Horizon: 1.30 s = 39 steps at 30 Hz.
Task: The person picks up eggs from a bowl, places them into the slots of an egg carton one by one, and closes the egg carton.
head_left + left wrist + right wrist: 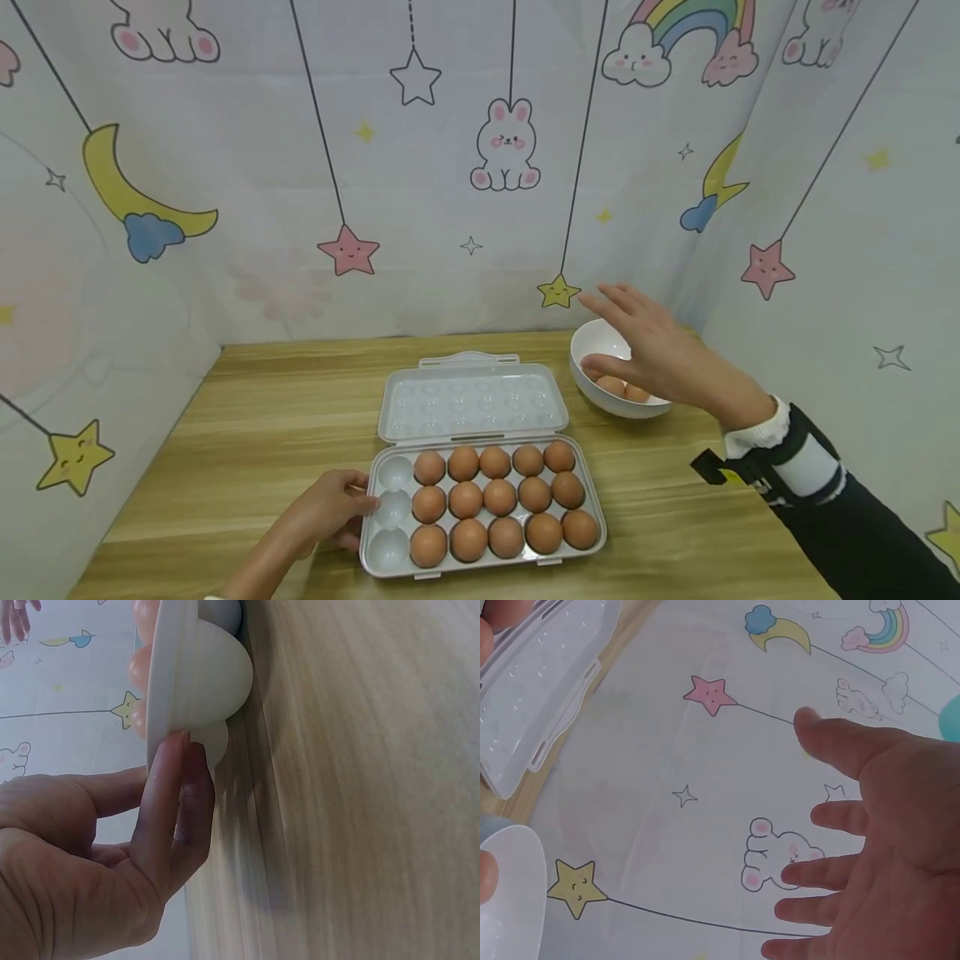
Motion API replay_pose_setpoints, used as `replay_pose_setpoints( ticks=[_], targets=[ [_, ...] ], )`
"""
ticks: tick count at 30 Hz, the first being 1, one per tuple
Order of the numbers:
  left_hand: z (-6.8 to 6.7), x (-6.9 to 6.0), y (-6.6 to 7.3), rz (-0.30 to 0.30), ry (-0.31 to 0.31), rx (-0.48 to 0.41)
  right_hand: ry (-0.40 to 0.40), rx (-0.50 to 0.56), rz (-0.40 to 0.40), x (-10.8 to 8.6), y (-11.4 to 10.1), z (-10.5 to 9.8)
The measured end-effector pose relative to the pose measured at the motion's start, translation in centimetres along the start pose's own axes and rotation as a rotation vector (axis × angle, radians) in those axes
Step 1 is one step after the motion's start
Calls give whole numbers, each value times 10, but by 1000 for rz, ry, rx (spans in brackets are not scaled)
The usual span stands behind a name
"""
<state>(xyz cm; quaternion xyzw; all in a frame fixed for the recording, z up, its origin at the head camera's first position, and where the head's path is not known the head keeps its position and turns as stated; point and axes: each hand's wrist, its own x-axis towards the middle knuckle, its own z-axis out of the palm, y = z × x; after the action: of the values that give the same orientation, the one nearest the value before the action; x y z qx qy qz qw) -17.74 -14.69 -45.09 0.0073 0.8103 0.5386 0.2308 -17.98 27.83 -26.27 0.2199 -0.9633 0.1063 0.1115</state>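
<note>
A white egg tray (pixel 390 578) with its lid (pixel 472 408) laid open toward the back lies on the table. Brown eggs (pixel 498 497) fill most of its cups, while the three cups of the left column hold none. My left hand (pixel 330 510) grips the tray's left edge; in the left wrist view the thumb is partly hidden behind the rim and fingers (pixel 161 802) touch its side. Above the white bowl (pixel 617 407) hovers my right hand (pixel 663 350), its fingers spread and holding nothing. A few brown eggs (pixel 611 385) sit in the bowl, partly covered by that hand.
The wooden table (pixel 277 417) meets a cloth backdrop (pixel 442 308) printed with stars, rabbits and moons, behind it and at both sides. The bowl stands to the right of the lid, near the table's back edge. A black strap hangs at the right sleeve (pixel 795 467).
</note>
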Motion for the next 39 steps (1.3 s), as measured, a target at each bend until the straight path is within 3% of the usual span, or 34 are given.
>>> replay_pose_setpoints(
  ticks=[4,13,21,31,39],
  targets=[
    [-1,0,0,5,-6,-1,36,13,-7,6,13,6],
    [-3,-2,-1,10,-24,-8,-35,26,93,25,48,36],
    [-3,-1,-2,15,-25,-16,-144,70,162,38,86,76],
    [-2,-1,-3,24,-34,-30,-289,150,267,48,115,110],
    [-2,-1,-2,13,-26,-23,-437,302,453,56,127,134]
  ],
)
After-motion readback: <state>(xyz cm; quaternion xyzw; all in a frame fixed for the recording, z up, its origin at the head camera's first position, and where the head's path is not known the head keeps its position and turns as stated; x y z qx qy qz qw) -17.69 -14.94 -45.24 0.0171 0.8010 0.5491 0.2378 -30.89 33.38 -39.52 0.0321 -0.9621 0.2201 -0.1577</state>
